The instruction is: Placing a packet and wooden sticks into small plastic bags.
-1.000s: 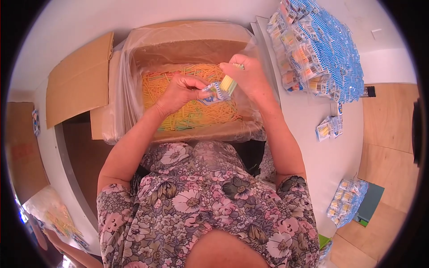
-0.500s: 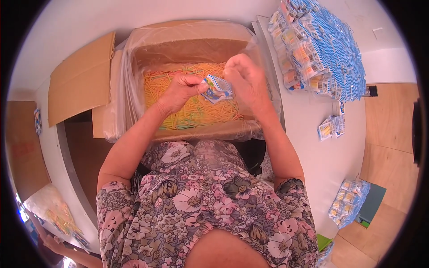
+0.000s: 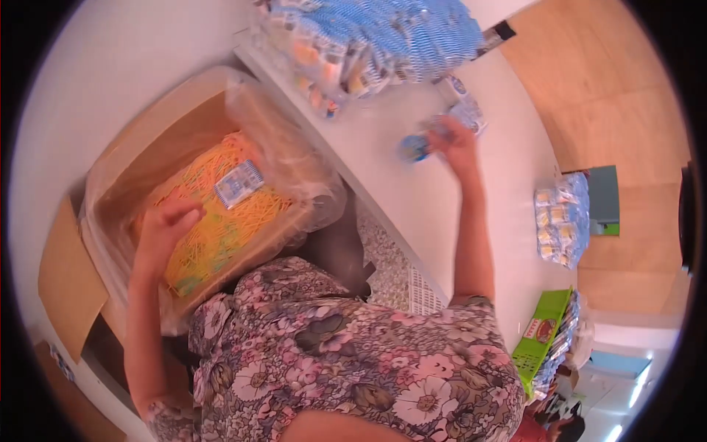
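Note:
A large cardboard box (image 3: 110, 158) lined with clear plastic holds many thin yellow, orange and green sticks (image 3: 210, 225). On the sticks lies a small blue-and-white packet (image 3: 239, 183). My left hand (image 3: 160, 228) hovers over the box beside that packet, fingers loosely bent and apart, with nothing visible in them. Out over the white table, my right hand (image 3: 458, 146) pinches a small blue packet (image 3: 416, 147), smeared by motion. Just beyond that hand are a few loose packets (image 3: 469, 114) on the table.
A big heap of blue-edged packets (image 3: 390, 37) covers the far part of the white table (image 3: 383, 158). Further right lie a bundle of packets (image 3: 563, 221) and a green basket (image 3: 541, 335) of packets. A cardboard flap (image 3: 70, 283) sticks out at the left.
The view has turned right. My left hand has let go of the packet it held. My right hand has moved from over the box to the table, now with a blue packet.

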{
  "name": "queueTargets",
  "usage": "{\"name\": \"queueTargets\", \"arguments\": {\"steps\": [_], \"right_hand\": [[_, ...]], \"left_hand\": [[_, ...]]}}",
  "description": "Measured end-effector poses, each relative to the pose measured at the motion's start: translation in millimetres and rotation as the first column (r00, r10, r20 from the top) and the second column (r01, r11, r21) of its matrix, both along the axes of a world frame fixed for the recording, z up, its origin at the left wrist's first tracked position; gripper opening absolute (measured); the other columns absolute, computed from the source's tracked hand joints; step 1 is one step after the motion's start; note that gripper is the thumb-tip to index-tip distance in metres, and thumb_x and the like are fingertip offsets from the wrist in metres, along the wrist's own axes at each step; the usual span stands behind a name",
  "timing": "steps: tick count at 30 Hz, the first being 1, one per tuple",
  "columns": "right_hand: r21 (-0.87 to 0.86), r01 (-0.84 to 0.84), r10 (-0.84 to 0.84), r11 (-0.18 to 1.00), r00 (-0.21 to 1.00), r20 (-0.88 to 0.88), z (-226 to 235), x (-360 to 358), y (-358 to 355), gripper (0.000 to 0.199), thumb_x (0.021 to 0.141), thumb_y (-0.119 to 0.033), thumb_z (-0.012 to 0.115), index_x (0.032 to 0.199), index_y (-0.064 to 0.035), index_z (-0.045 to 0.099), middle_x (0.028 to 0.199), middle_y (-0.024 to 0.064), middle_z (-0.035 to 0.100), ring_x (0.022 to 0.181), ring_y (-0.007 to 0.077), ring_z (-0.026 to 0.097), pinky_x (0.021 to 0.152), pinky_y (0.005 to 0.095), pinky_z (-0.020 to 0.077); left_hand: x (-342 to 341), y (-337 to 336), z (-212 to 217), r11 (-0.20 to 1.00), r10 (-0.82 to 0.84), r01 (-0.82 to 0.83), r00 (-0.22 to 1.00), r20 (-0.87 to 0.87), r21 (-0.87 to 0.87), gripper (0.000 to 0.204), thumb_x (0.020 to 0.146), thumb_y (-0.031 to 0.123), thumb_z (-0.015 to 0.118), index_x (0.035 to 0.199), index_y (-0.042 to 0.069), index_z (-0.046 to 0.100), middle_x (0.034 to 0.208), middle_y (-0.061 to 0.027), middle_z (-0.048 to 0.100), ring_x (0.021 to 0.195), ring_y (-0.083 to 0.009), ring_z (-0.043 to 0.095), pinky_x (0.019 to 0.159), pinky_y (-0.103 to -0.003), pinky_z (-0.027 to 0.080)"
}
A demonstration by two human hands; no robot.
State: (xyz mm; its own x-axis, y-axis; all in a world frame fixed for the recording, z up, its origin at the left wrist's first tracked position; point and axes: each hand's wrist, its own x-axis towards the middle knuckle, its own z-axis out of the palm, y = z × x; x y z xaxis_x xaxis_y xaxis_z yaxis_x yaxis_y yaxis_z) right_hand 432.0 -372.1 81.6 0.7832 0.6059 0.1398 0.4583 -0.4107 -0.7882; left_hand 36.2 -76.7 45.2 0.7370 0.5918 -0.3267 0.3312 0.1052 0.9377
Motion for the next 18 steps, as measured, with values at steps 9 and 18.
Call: {"name": "queueTargets", "arguments": {"steps": [9,18], "right_hand": [[-0.259,0.281,0.039,0.924,0.605,0.795,-27,75,-35,0.031,0.079,-0.015,0.065,0.107,-0.0039,0.061,0.115,0.0137,0.057,0.108,0.0299,0.051,0.093,0.0378,0.0402],[-0.182,0.156,0.036,0.971,0.652,0.757,-26,2,-32,0.030,0.077,0.001,0.065,0.106,-0.0065,0.061,0.117,0.0110,0.056,0.109,0.0282,0.049,0.092,0.0379,0.0408]], "left_hand": [[88,34,-97,0.551,-0.170,0.390,0.918,-0.358,0.738,0.028,0.067,0.022,0.074,0.086,0.004,0.066,0.083,-0.0154,0.064,0.080,-0.0299,0.062,0.071,-0.041,0.047],[115,33,-153,0.769,-0.046,0.393,0.820,-0.570,0.504,0.036,0.059,0.027,0.080,0.087,0.013,0.062,0.087,-0.0049,0.065,0.090,-0.0235,0.060,0.079,-0.048,0.040]]}}
